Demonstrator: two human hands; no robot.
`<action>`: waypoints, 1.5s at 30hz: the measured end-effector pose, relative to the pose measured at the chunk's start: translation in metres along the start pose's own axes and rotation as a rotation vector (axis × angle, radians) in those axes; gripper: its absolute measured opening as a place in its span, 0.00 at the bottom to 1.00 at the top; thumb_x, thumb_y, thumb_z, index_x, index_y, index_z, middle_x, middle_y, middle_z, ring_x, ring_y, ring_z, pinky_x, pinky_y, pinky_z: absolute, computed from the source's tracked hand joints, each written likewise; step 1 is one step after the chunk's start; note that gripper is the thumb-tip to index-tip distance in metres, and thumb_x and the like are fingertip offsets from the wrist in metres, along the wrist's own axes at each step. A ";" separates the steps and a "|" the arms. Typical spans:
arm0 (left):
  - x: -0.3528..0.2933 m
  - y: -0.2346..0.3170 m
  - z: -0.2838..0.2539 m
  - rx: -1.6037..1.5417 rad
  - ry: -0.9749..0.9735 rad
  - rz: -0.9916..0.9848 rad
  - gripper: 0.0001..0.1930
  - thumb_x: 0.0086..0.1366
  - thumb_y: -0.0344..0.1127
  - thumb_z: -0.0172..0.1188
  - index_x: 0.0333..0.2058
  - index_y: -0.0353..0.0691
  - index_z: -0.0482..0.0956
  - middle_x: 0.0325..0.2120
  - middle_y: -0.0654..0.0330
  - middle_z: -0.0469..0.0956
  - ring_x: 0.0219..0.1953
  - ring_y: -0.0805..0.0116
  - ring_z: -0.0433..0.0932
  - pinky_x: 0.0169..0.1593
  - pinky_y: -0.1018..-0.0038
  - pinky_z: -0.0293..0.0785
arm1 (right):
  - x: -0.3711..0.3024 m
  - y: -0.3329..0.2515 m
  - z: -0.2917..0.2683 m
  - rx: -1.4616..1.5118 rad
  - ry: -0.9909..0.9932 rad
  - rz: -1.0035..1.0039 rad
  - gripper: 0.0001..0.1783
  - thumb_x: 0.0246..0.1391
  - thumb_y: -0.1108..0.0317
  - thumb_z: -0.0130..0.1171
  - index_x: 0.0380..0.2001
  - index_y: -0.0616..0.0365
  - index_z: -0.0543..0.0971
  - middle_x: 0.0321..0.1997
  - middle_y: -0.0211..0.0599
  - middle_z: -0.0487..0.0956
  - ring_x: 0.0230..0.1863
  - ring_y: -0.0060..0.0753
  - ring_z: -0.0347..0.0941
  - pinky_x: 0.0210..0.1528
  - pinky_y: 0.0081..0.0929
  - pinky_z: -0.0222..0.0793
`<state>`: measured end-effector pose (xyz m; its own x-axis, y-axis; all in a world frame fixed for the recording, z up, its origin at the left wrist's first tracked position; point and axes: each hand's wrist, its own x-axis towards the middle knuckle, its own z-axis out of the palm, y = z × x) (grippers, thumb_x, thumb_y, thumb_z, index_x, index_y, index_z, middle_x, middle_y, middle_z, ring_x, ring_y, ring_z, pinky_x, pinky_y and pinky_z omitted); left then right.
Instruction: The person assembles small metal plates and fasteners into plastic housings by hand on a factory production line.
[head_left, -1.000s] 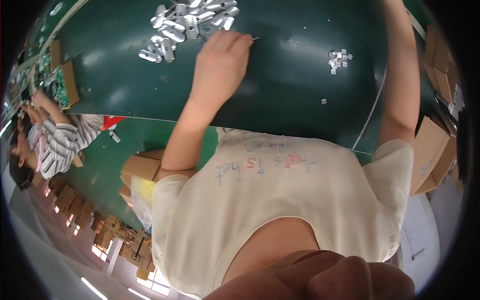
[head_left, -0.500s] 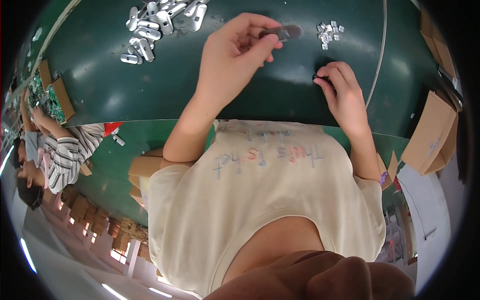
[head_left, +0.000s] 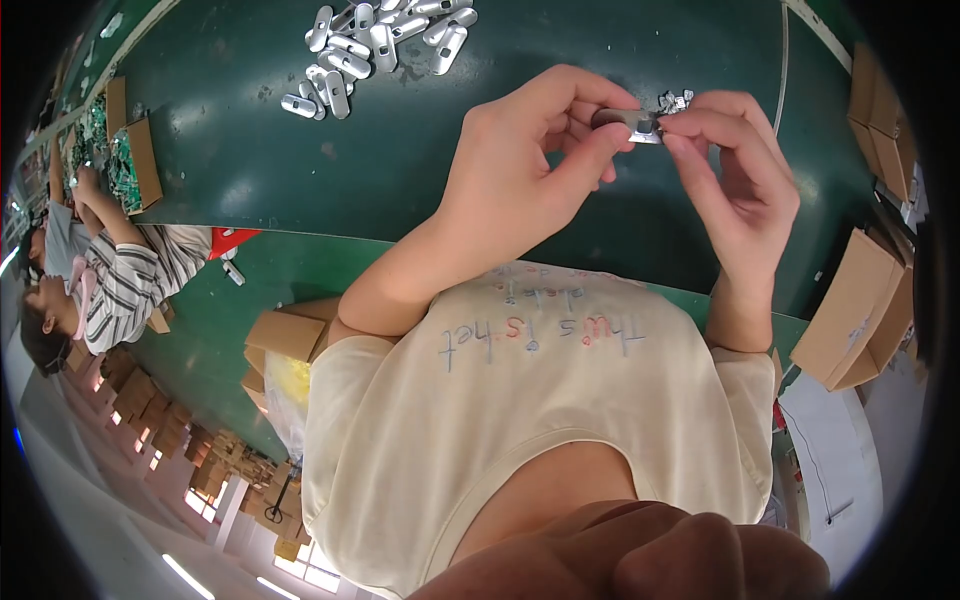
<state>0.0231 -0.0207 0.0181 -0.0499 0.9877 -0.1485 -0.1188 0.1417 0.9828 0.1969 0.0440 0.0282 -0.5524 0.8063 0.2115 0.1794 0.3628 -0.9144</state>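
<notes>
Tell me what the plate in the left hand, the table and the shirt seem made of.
Plate: probably metal, silvery and polished, given its bright highlights; coated plastic is possible.
Table: smooth dark green top with soft sheen; material unclear.
Shirt: likely soft knit fabric, matte cream, with loose folds.

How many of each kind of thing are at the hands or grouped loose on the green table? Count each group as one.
Bare hands (left hand, right hand): 2
Silver oblong metal piece in the left hand: 1
Loose group of silver oblong metal pieces: 1
Small group of shiny, pale little pieces: 1
Total: 5
Pieces within groups overlap too much to count.
</notes>
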 end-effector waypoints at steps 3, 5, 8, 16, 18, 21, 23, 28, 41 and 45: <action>-0.001 0.003 0.003 -0.020 0.014 0.030 0.09 0.59 0.21 0.55 0.40 0.29 0.72 0.28 0.57 0.76 0.26 0.78 0.74 0.28 0.84 0.72 | -0.002 0.004 0.005 0.003 0.007 -0.027 0.11 0.42 0.87 0.57 0.32 0.68 0.76 0.36 0.36 0.70 0.31 0.19 0.66 0.33 0.15 0.63; 0.000 0.003 0.005 -0.041 0.003 0.075 0.10 0.59 0.20 0.54 0.40 0.29 0.72 0.28 0.56 0.76 0.26 0.77 0.75 0.28 0.84 0.72 | -0.004 0.005 0.012 0.330 0.094 0.073 0.13 0.44 0.87 0.55 0.36 0.67 0.72 0.37 0.34 0.67 0.34 0.19 0.65 0.34 0.15 0.63; 0.002 0.003 0.007 -0.059 0.001 0.091 0.11 0.59 0.19 0.54 0.41 0.29 0.72 0.28 0.56 0.76 0.26 0.76 0.75 0.28 0.84 0.72 | -0.008 0.004 0.020 0.504 0.155 0.136 0.15 0.47 0.87 0.52 0.39 0.66 0.68 0.38 0.34 0.67 0.35 0.18 0.66 0.35 0.14 0.63; 0.012 -0.002 0.005 0.113 -0.030 0.216 0.15 0.55 0.19 0.58 0.43 0.31 0.73 0.32 0.58 0.76 0.30 0.78 0.74 0.31 0.84 0.72 | 0.002 0.003 0.010 0.481 0.139 0.257 0.13 0.50 0.83 0.54 0.41 0.64 0.69 0.37 0.31 0.72 0.32 0.14 0.68 0.31 0.10 0.63; 0.029 -0.013 0.005 0.263 0.076 0.348 0.14 0.49 0.24 0.63 0.38 0.40 0.78 0.26 0.59 0.76 0.22 0.72 0.77 0.26 0.80 0.71 | 0.010 0.006 0.010 0.431 0.118 0.348 0.12 0.52 0.79 0.55 0.40 0.61 0.70 0.34 0.29 0.74 0.28 0.12 0.69 0.28 0.09 0.64; 0.043 -0.019 -0.003 0.217 0.007 0.260 0.14 0.51 0.23 0.63 0.39 0.38 0.78 0.26 0.62 0.75 0.26 0.79 0.75 0.28 0.83 0.71 | 0.019 0.020 0.004 0.502 0.026 0.326 0.09 0.54 0.77 0.54 0.39 0.61 0.69 0.35 0.31 0.73 0.33 0.17 0.71 0.33 0.14 0.67; 0.050 -0.020 -0.011 0.054 -0.023 0.138 0.14 0.53 0.22 0.62 0.40 0.35 0.77 0.28 0.64 0.74 0.31 0.80 0.74 0.32 0.85 0.71 | 0.035 0.027 -0.006 0.376 -0.066 0.306 0.15 0.52 0.70 0.58 0.43 0.60 0.70 0.36 0.32 0.73 0.37 0.20 0.71 0.38 0.18 0.68; 0.054 -0.040 -0.023 -0.152 -0.009 0.001 0.15 0.55 0.20 0.59 0.43 0.32 0.73 0.33 0.64 0.75 0.30 0.84 0.71 0.33 0.87 0.68 | 0.168 0.122 -0.105 -0.844 0.235 0.068 0.32 0.48 0.49 0.59 0.48 0.63 0.69 0.43 0.54 0.72 0.47 0.50 0.69 0.45 0.42 0.68; 0.055 -0.054 -0.017 -0.030 0.023 0.004 0.16 0.56 0.19 0.57 0.45 0.32 0.71 0.34 0.63 0.75 0.31 0.82 0.73 0.34 0.86 0.69 | 0.271 0.228 -0.171 -0.992 0.402 0.078 0.24 0.48 0.64 0.58 0.46 0.61 0.63 0.36 0.56 0.74 0.37 0.47 0.75 0.36 0.39 0.72; 0.050 -0.039 -0.015 -0.120 -0.034 0.018 0.15 0.58 0.21 0.56 0.45 0.32 0.70 0.33 0.61 0.74 0.28 0.77 0.75 0.31 0.84 0.70 | 0.157 0.036 -0.095 0.147 0.159 0.413 0.06 0.52 0.69 0.57 0.28 0.61 0.74 0.25 0.26 0.73 0.24 0.20 0.67 0.27 0.16 0.62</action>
<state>0.0101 0.0217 -0.0295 -0.0196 0.9919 -0.1252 -0.2360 0.1171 0.9647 0.1946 0.2280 0.0614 -0.3254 0.9350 -0.1407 0.2347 -0.0643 -0.9699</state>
